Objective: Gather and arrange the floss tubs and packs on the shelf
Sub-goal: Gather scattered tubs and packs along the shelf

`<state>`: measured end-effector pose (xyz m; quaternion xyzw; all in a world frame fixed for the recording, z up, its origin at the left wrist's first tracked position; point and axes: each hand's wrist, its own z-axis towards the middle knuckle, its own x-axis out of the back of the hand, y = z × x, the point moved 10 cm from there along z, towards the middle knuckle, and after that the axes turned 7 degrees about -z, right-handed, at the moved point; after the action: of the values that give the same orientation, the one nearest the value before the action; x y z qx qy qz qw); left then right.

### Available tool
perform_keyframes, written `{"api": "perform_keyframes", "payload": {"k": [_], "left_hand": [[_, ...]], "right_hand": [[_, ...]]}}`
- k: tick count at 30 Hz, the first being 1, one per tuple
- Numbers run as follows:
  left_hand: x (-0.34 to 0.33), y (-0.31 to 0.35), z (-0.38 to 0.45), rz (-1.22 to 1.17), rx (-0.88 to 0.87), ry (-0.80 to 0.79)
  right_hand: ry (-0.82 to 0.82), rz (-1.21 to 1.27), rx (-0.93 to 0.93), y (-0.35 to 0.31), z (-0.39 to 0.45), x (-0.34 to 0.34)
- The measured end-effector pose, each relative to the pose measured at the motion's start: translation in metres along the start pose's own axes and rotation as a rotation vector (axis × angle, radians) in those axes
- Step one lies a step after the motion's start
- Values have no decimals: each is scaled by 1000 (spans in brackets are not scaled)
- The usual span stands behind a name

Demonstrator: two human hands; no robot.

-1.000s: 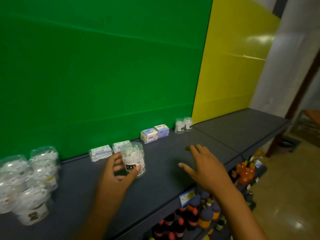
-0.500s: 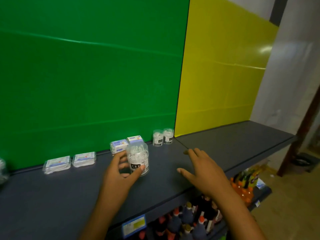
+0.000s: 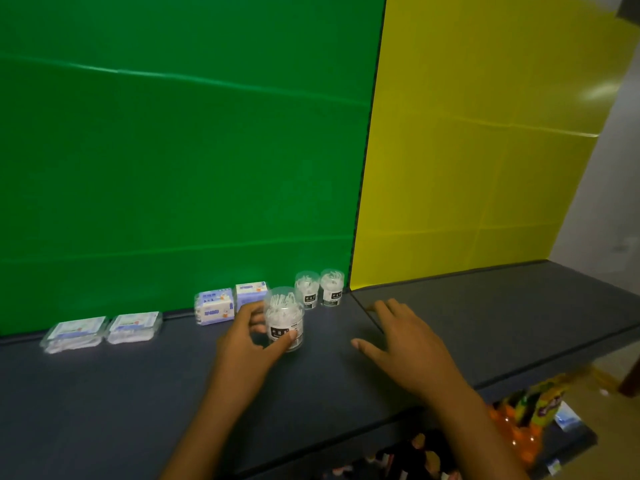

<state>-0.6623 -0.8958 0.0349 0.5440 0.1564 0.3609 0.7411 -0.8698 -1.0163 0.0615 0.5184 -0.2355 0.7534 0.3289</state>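
Head view
Left hand (image 3: 247,344): fingers and thumb curled round a clear floss tub (image 3: 284,318), upright, mid-shelf.
Right hand (image 3: 405,341): fingers spread and straight, holding nothing, low over the shelf (image 3: 104,393), right of the held tub.
Far tubs: two small floss tubs (image 3: 319,288) side by side against the green backdrop (image 3: 173,150), just behind the held tub.
Packs: two purple floss packs (image 3: 230,303) left of those; two flat clear packs (image 3: 104,329) farther left.
Below: bottles (image 3: 533,407) on a lower shelf.
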Motion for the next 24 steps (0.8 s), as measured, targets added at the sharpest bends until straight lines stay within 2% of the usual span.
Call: {"api": "perform_keyframes", "payload": {"k": [6,11,24], "left_hand": [[-34,-29,48,91,43,1],[-62,-54,75,159,82,-17],[-114,-89,88,234,194,91]], "right_hand": [[-31,27,22,19,47,-23],[7,81,39,34,81,-33],[-92,237,224,62,133,-78]]}}
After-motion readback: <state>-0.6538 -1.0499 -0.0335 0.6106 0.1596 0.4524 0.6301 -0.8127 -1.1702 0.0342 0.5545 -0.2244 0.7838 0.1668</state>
